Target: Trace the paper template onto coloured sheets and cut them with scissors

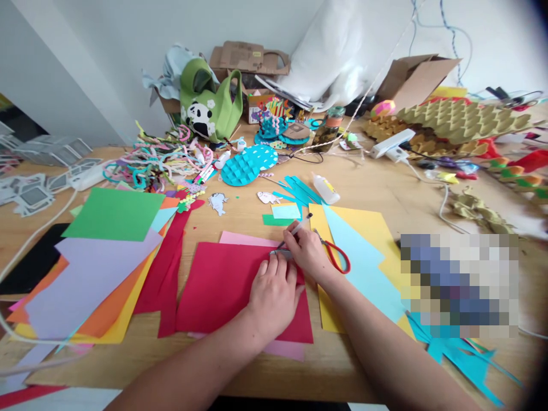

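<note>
A red sheet of paper (218, 291) lies over pink paper in front of me. My left hand (274, 294) rests flat on its right part, fingers spread, pressing a small grey cut-out (280, 253) near the top edge. In my right hand (306, 248) is a grey pen (299, 226), its tip down beside that cut-out. Red-handled scissors (340, 257) lie just right of my right wrist, on yellow and light blue paper. Beyond my hands are a green piece (274, 220) with a light blue one (286, 211) and a white fish cut-out (268, 197).
Coloured sheets (107, 285) are stacked at the left. A glue bottle (326, 189), blue discs (242, 168) and a green panda bag (209, 105) stand or lie farther back. At the right are a power strip (393, 144), egg cartons (462, 123) and blue scraps (464, 359).
</note>
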Available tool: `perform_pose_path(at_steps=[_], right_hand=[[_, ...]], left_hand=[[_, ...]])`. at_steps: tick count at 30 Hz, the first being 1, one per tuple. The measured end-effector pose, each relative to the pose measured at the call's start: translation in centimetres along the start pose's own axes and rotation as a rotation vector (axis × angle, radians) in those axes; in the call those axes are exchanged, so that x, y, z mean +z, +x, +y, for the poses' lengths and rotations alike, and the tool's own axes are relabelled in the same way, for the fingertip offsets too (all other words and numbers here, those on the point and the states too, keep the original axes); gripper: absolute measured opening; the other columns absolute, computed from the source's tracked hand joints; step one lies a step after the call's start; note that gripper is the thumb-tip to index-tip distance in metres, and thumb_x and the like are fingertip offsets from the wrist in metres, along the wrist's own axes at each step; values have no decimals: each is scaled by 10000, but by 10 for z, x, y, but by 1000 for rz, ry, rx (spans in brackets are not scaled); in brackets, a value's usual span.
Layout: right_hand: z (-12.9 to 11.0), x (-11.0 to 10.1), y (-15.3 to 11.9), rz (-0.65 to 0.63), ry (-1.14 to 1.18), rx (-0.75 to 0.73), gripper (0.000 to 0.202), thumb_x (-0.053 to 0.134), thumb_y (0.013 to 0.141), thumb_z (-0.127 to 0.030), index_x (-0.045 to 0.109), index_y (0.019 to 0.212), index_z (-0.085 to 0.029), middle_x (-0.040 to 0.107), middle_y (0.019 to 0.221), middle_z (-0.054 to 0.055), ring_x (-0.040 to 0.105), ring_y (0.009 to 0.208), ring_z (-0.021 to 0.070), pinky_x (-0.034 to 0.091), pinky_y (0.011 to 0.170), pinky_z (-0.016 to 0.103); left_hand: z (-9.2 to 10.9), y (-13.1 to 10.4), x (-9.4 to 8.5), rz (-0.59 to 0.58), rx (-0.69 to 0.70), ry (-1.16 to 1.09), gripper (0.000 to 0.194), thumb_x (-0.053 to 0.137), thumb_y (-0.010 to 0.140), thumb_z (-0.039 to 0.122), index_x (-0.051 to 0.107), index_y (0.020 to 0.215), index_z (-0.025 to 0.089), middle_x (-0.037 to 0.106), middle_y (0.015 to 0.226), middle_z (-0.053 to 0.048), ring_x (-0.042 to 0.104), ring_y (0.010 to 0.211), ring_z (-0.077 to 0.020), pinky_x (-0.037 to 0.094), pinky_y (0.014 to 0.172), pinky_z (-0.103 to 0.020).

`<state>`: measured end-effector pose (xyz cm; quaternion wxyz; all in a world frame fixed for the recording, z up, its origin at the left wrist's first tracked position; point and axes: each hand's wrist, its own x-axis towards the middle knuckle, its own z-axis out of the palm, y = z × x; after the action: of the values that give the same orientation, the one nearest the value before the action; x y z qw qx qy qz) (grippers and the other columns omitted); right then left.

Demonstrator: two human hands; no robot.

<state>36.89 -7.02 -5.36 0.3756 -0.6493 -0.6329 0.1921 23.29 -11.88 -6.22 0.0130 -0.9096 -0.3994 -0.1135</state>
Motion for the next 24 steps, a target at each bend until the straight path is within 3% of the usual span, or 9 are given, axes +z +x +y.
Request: perform_pose_path(at_steps=[16,24], right_hand=[[7,-1,2,17,-42,14,217,398,874,-316,423,683,-217,554,615,11,529,549,139,386,568,249],[3,-8,4,-64,-107,43,137,499,789,-281,504,676,-204,598,609,6,555,539,141,390,562,243]], left_hand=[[-1,1,1,-7,-6,-39,418,442,923,370,540,1233,107,512,1321,-171,473,1185,-318,390,961,-451],[-1,2,1,11,1,-28,396,482,906,348,550,1214,110,524,1304,-173,473,1174,-318,390,951,-461]])
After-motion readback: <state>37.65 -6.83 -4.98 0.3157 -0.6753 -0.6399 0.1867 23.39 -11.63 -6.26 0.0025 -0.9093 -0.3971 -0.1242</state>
